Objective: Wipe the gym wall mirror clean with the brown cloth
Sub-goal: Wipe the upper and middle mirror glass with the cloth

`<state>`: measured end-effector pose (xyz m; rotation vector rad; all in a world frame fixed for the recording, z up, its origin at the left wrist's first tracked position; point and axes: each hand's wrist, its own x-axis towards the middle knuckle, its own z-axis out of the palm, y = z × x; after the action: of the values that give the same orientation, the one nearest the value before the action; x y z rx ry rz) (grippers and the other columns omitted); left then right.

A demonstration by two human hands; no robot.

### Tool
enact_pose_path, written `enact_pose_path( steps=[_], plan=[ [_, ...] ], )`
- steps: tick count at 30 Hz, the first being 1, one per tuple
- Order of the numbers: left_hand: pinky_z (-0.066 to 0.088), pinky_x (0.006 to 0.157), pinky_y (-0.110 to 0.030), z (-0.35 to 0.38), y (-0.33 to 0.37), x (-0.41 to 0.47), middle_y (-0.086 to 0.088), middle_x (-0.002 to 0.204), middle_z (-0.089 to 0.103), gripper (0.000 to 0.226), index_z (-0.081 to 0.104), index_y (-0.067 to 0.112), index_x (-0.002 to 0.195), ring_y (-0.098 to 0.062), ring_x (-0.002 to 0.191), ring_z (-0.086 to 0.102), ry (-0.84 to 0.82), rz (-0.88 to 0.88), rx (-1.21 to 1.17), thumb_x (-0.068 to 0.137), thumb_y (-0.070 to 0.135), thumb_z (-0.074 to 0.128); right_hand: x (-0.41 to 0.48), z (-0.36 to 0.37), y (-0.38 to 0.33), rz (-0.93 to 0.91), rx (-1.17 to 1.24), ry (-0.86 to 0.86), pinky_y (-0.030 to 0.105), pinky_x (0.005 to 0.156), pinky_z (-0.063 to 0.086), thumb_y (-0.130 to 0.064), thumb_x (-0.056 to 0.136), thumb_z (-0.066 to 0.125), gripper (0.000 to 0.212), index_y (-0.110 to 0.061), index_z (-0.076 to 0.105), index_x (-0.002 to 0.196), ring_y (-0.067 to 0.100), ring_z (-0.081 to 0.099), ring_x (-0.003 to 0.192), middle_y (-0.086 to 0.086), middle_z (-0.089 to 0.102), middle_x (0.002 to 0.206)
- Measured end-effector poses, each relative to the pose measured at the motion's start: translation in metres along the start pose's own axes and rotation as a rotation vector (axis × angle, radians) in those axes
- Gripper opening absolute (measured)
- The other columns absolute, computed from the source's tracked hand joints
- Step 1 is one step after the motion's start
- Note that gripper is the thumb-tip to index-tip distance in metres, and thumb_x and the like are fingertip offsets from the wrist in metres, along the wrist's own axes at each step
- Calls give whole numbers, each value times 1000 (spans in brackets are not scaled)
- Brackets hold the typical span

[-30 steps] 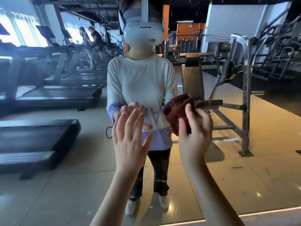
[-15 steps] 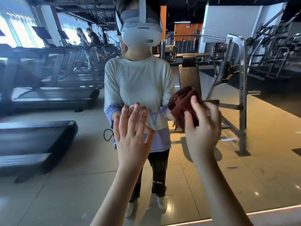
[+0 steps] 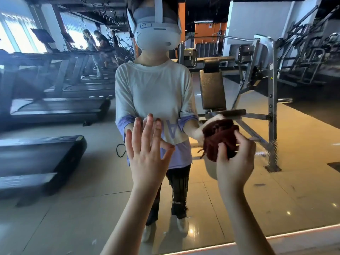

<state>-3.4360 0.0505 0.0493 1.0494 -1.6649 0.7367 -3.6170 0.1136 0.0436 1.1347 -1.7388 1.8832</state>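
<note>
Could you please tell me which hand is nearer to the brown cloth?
Right. The right hand grips the brown cloth; the left hand is open, off to the cloth's left, not touching it.

1. Brown cloth (image 3: 218,137): bunched; lower right part hidden behind the fingers of the right hand (image 3: 234,162) (seen from the back, palm out of sight).
2. Left hand (image 3: 145,159): fingers spread; contact with the mirror (image 3: 276,190) cannot be told.
3. Forearms (image 3: 244,218): both cut off by the bottom edge.
4. Mirror: only its lower edge shows; the other sides run past the frame.
5. Treadmills (image 3: 46,107), reflected: blurred, cut by the left edge.
6. Weight bench (image 3: 211,89), reflected: seat partly hidden behind the cloth.
7. Distant figures (image 3: 100,45): too small to make out.
</note>
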Motion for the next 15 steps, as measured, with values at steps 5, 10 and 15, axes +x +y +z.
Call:
enact_pose_path(
  steps=[5, 10, 15],
  plan=[
    [28, 117, -57, 1, 1, 0, -15, 154, 43, 74, 43, 9, 147, -36, 146, 30, 17, -8, -6, 86, 37, 75, -49, 9, -2, -14, -30, -131, 36, 74, 56, -7, 83, 69, 44, -7, 54, 124, 28, 61, 104, 15, 60, 116],
    [29, 116, -57, 0, 2, 0, -16, 152, 44, 70, 47, 7, 145, -36, 145, 31, 15, -10, -16, 87, 37, 73, -41, 2, 15, 0, -32, -144, 36, 73, 56, -5, 81, 71, 44, -6, 55, 122, 28, 62, 102, 15, 62, 114],
    [32, 114, -57, 0, 8, -1, -16, 151, 46, 60, 48, 6, 143, -36, 143, 34, 20, 2, -36, 92, 31, 67, -51, 2, 18, 83, -62, -92, 48, 80, 58, 2, 79, 72, 51, -7, 53, 126, 33, 60, 111, 17, 59, 121]
  ],
)
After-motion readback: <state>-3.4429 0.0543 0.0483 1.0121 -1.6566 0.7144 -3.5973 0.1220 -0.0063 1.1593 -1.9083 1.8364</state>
